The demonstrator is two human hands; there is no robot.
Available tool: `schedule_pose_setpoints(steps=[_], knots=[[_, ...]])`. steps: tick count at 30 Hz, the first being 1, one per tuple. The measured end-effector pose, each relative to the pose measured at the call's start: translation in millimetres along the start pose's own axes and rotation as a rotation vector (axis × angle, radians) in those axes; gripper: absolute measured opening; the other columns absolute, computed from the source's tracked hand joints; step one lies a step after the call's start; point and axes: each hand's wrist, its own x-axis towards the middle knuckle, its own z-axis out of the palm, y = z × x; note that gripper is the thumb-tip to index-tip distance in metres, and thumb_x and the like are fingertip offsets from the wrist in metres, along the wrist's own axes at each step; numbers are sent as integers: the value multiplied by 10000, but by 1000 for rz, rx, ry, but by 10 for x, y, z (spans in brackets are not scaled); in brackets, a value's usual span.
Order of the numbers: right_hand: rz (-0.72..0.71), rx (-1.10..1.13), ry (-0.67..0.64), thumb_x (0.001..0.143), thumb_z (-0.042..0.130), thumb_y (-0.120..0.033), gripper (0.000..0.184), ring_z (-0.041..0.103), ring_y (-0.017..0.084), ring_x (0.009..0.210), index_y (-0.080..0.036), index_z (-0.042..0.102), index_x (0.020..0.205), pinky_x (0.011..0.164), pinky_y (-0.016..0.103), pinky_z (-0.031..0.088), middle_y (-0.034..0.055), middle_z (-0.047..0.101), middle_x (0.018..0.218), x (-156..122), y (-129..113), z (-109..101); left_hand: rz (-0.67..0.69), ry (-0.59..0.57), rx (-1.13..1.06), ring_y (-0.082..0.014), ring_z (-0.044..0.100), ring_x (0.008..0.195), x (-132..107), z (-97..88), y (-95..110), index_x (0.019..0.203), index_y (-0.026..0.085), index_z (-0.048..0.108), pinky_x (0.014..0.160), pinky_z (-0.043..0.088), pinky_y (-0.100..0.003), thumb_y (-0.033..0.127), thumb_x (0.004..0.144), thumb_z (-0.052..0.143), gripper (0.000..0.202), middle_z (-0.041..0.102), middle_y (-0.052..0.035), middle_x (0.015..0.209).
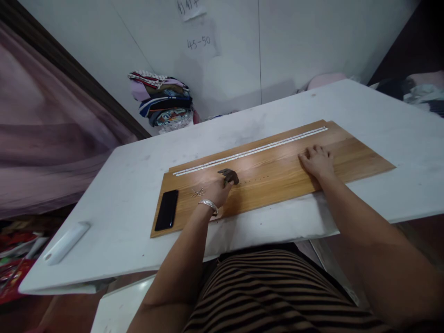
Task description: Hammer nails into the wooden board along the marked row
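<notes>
The left hand (218, 192) hides most of the handle of the hammer (230, 175) at the frame's centre. The nails (198, 192) left of it are too small to count surely; the dots (257, 179) to its right are too small to tell as holes or nail heads. Markings on the 2 strips (249, 153) can't be read. The top edge cuts the note (191, 10), the left edge the curtain (41, 125), the bottom edge the striped shirt (270, 296). Lower left, the clutter (15, 273) is blurred.
</notes>
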Motion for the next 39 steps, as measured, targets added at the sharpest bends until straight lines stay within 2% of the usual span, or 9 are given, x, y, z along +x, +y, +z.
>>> schedule_pose_setpoints(steps=[8, 16, 25, 31, 39], knots=[[-2, -18, -2, 1024, 290, -512, 624, 431, 363, 1393, -119, 631, 1368, 1142, 551, 306, 229, 525, 1521, 7, 7, 5, 2, 4, -12, -225, 722, 776, 25, 56, -19, 1086, 134, 722, 761, 504, -309, 384, 1020, 475, 357, 766, -109, 845], [-3, -8, 1, 1022, 308, -517, 609, 433, 372, 1403, -119, 645, 1337, 1147, 562, 301, 235, 539, 1508, 26, 33, 41, 8, 13, 7, -225, 710, 769, 5, -4, 2, 1091, 122, 715, 751, 491, -308, 376, 1025, 465, 362, 759, -106, 832], [-11, 2, 19, 1016, 317, -519, 605, 433, 377, 1397, -121, 655, 1324, 1139, 564, 303, 235, 551, 1494, 21, 30, 43, 0, -6, 2, -230, 716, 776, 34, 32, 6, 1095, 125, 719, 750, 500, -310, 372, 1021, 470, 358, 762, -107, 834], [-9, -3, 25, 1020, 311, -515, 612, 440, 371, 1390, -118, 647, 1342, 1140, 551, 302, 232, 543, 1502, 13, 25, 43, -11, 7, -15, -220, 709, 725, 32, -6, -13, 1106, 121, 710, 713, 488, -299, 394, 1024, 470, 373, 757, -105, 813], [-4, -10, 25, 1021, 313, -499, 585, 451, 366, 1360, -131, 665, 1308, 1112, 543, 319, 226, 565, 1467, 5, 6, 26, -5, -12, 31, -229, 719, 764, 23, 2, 14, 1139, 115, 716, 729, 488, -302, 379, 1030, 465, 380, 770, -115, 851]])
